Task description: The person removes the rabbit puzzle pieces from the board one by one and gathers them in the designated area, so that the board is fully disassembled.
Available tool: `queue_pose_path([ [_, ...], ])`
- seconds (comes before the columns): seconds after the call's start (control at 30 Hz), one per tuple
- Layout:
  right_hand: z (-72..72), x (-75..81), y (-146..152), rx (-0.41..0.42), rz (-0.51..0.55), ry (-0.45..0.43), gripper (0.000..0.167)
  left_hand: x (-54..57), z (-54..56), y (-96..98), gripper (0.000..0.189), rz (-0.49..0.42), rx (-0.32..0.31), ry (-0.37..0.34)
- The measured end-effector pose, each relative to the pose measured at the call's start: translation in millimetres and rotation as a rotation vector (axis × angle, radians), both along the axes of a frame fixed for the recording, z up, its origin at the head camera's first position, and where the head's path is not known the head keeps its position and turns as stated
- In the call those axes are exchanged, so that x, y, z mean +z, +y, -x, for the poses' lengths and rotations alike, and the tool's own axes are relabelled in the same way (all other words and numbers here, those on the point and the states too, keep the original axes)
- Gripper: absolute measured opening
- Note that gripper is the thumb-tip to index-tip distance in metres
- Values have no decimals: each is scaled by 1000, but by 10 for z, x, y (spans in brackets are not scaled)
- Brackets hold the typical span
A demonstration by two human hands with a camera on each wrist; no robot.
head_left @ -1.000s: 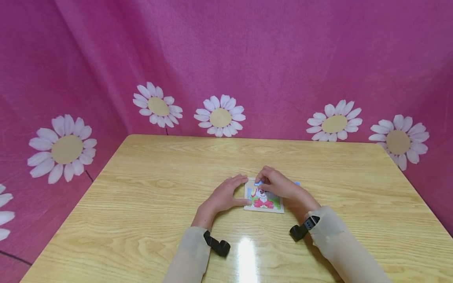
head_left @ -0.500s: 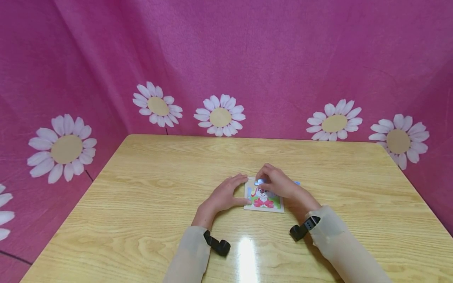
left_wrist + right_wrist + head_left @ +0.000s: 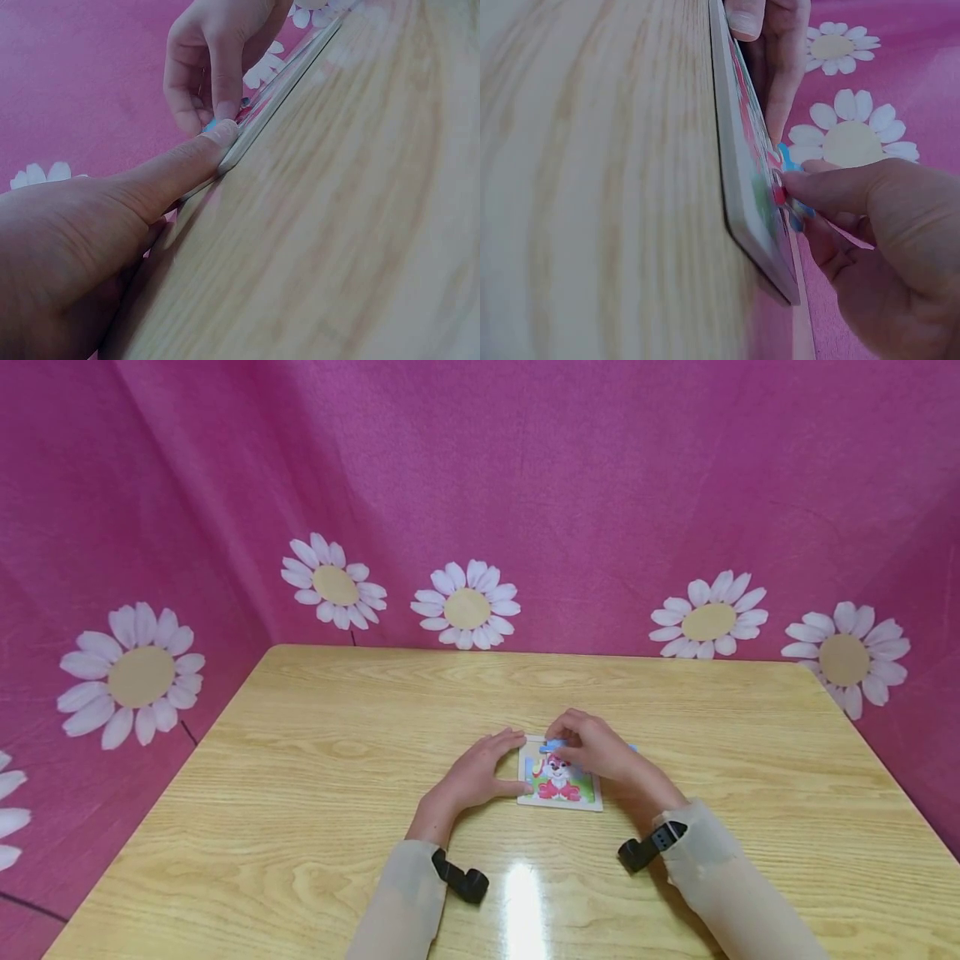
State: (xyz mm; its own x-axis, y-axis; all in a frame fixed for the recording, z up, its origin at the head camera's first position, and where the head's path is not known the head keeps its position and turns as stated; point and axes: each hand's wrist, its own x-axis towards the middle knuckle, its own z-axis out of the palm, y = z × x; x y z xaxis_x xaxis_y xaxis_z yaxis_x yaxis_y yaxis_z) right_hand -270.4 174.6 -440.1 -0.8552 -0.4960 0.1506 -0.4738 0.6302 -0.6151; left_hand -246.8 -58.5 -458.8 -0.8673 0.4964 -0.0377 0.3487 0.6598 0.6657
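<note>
puzzle board [image 3: 558, 806] flat on surface [image 3: 337, 760], lower picture filled, top-left bare. right hand [image 3: 600, 752] has fingers clamped on a blue piece [image 3: 553, 747] at top row, seating unclear; left hand [image 3: 472, 774] fingers apart, touching board's left side. another blue bit [image 3: 633, 748] (piece, probably) left over.

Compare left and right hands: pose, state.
The left hand spans the puzzle board's left edge; the right hand is over its far part.
The left hand's thumb and fingers stand apart; the right hand's pinch a partly blue piece.
Both are bare.
</note>
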Motion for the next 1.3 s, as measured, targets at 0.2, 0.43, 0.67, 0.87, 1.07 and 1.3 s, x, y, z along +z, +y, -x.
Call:
queue_pose_path([
  [0.2,-14,5,44,43,39,10,21,-10,6,0,78,6,4,-7],
  [0.43,-15,24,38,54,43,29,24,24,-19,1,77,-4,1,-12],
  [0.67,-21,64,14,62,30,71,24,21,-17,-1,77,-8,3,-10],
  [0.87,-28,33,36,16,72,27,22,22,-15,6,78,-5,2,-10],
  [1.07,-44,16,89,-42,149,-20,19,28,-20,12,78,-1,-2,-14],
  [1.3,-54,8,157,-70,165,-70,20,32,-17,10,78,-1,1,-13],
])
